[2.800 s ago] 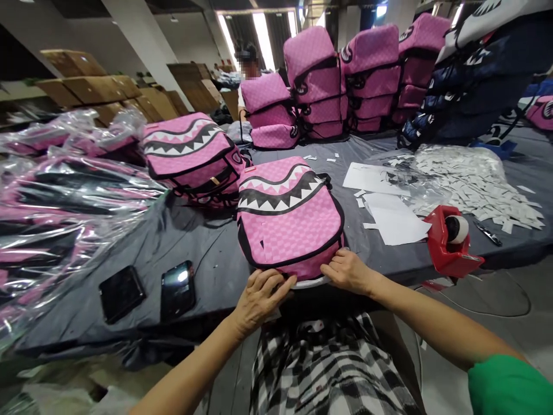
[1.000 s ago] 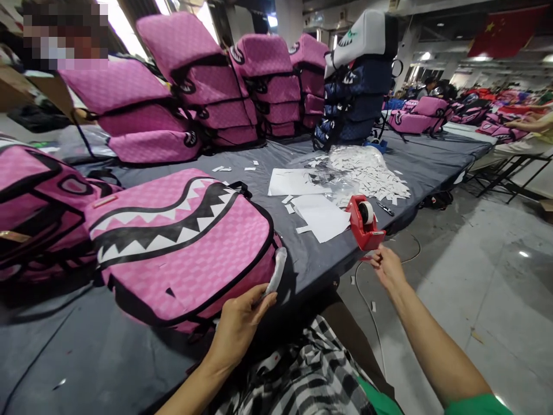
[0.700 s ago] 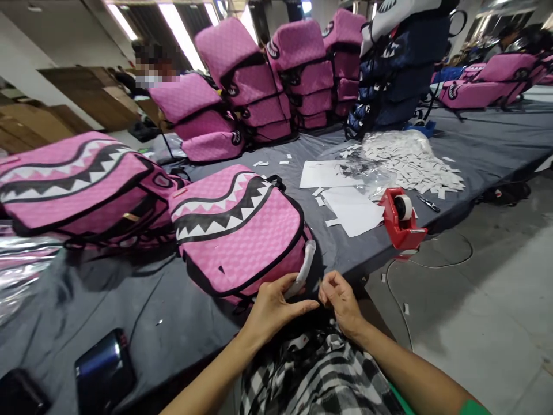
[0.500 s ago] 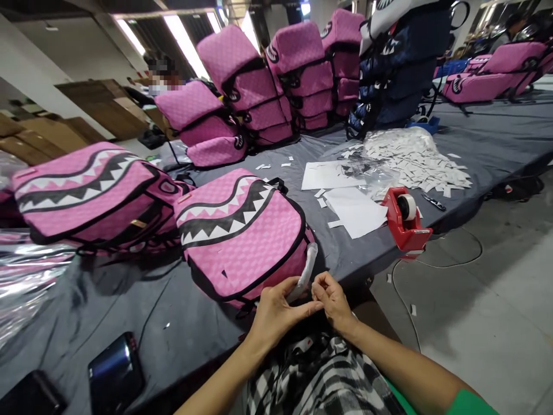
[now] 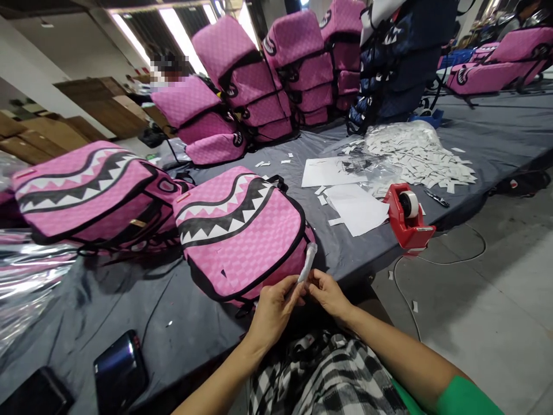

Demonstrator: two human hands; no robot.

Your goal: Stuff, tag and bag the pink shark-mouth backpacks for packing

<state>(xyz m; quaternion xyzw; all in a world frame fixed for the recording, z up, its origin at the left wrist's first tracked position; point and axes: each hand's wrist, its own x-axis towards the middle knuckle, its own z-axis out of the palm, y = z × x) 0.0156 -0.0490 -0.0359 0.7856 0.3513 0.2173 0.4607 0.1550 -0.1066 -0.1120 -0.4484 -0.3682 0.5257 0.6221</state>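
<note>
A pink backpack point(image 5: 242, 230) with a shark-mouth print lies flat on the grey table point(image 5: 181, 311), its bottom edge toward me. A white wrapped strip point(image 5: 307, 262) sticks up at its near right corner. My left hand point(image 5: 274, 308) pinches the lower end of that strip. My right hand point(image 5: 328, 293) meets it from the right, fingers closed on the same end, perhaps with a bit of tape that I cannot make out.
A red tape dispenser point(image 5: 408, 216) stands at the table's edge, with white sheets point(image 5: 356, 210) and a heap of paper tags point(image 5: 417, 158) behind it. Another pink backpack point(image 5: 86, 193) lies left. Stacked backpacks point(image 5: 259, 86) line the far side. Two dark phones point(image 5: 118, 374) lie near me.
My right hand reached out to the tape dispenser, then came back to the strip at the backpack's corner. The left hand kept hold of the strip and raised it slightly.
</note>
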